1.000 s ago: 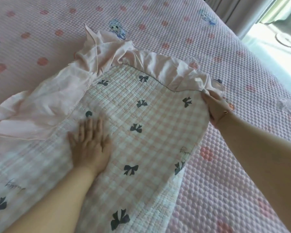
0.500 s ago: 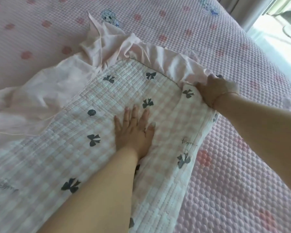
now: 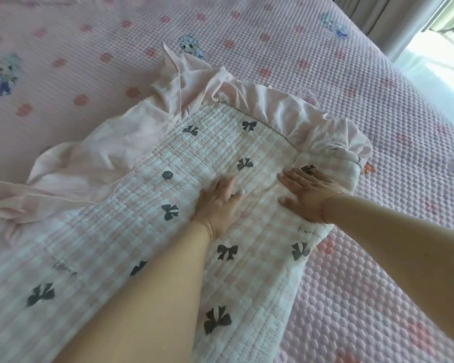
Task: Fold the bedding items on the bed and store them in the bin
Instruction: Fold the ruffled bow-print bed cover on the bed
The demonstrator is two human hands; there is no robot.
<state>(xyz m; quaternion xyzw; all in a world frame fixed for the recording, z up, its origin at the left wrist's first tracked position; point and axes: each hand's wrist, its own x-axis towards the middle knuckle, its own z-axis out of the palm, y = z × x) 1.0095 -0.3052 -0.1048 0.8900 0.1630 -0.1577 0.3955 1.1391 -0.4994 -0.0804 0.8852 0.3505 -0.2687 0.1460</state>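
A quilted pillow cover [image 3: 147,231], checked in pale pink and white and printed with dark bows, is spread flat across the middle and lower left of the frame. A plain pink ruffle [image 3: 286,111] is sewn along its far edge and is bunched up toward the upper centre, while more of the ruffle lies crumpled at the left side of the cover. The cover is laid on a bed [image 3: 378,100] dressed in a pink textured bedspread dotted with darker pink spots and small cartoon figures.

The left hand [image 3: 218,203] is placed palm down on the cover at the centre of the frame, with its fingers [image 3: 227,186] held straight and close together, pressed flat against the fabric and gripping nothing. The right hand [image 3: 307,195] is laid palm down just beside it, to the right of centre, near the cover's far right corner; its fingers are stretched out toward the left of the frame, slightly spread, and nothing is held in them. A thin bracelet is seen at the right wrist. The two hands are near each other but not touching.

A curtain [image 3: 393,19] and a bright strip of floor are visible in the upper right corner.
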